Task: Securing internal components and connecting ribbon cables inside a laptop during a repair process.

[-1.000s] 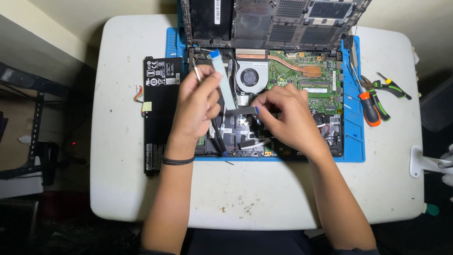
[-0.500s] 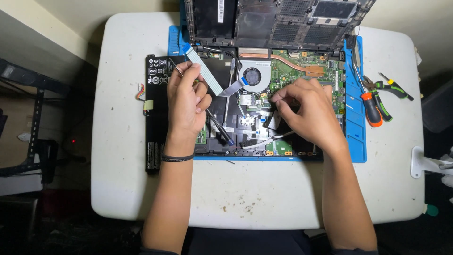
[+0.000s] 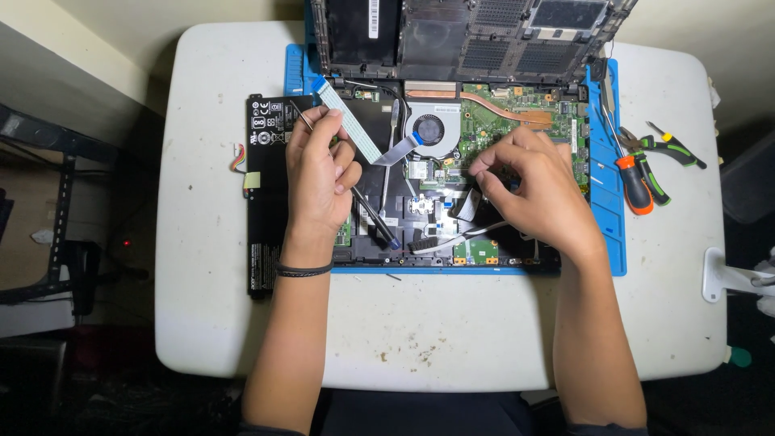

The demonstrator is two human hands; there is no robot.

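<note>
I am gripping a thin metal tool [image 3: 303, 121] in my left hand [image 3: 321, 173], fingers curled tight around it so that its slim tip is poking out past my knuckles, up and away from me, toward the black battery pack [image 3: 270, 161] lying just to the outside of that hand. My right hand [image 3: 533, 190] is pinching narrowly, thumb and forefinger closing on something small over the green motherboard [image 3: 525, 109]; what exactly sits between the fingertips I cannot tell, since the fingers are hiding it.

Between my two hands the open laptop base [image 3: 379, 234] is lying on the blue mat [image 3: 601, 226]. The pale flat ribbon cable [image 3: 351, 121] is running diagonally from the top edge, close by my left thumb, down toward the round cooling fan [image 3: 430, 129], its long axis slanting from my left hand inward. My left hand is clearly the nearer one to that cable; my right is sitting on the far side of the fan from it. A dark pen-like stick [image 3: 375, 218] is slanting out below my left palm. Beyond my right hand, pliers with green grips [image 3: 666, 149] and an orange-handled screwdriver [image 3: 634, 182] are resting on the white table [image 3: 452, 339].
</note>
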